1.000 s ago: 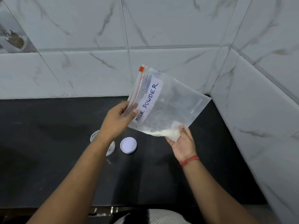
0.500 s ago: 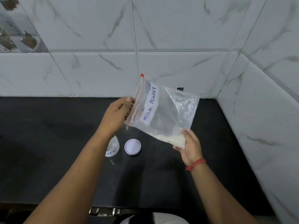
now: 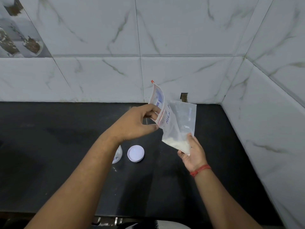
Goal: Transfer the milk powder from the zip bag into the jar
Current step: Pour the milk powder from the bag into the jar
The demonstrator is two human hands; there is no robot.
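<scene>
A clear zip bag (image 3: pixel 179 120) labelled "MILK POWDER" hangs in the air above the counter, with white powder gathered in its lower corner. My left hand (image 3: pixel 135 124) pinches the bag's red zip edge, which curls over. My right hand (image 3: pixel 192 152) holds the powder-filled bottom corner from below. A small clear jar (image 3: pixel 117 155) with a handwritten label stands on the counter, mostly hidden behind my left forearm. Its white lid (image 3: pixel 135 153) lies flat beside it to the right.
The black counter (image 3: pixel 57 154) ends at white marble-tiled walls behind and on the right, forming a corner. A small dark notch (image 3: pixel 184 97) sits at the base of the back wall. A metal fitting (image 3: pixel 107 220) shows at the counter's front edge.
The bag has turned more edge-on and its zip top has folded over in my left hand. Both hands and the bag sit lower and further right in the view.
</scene>
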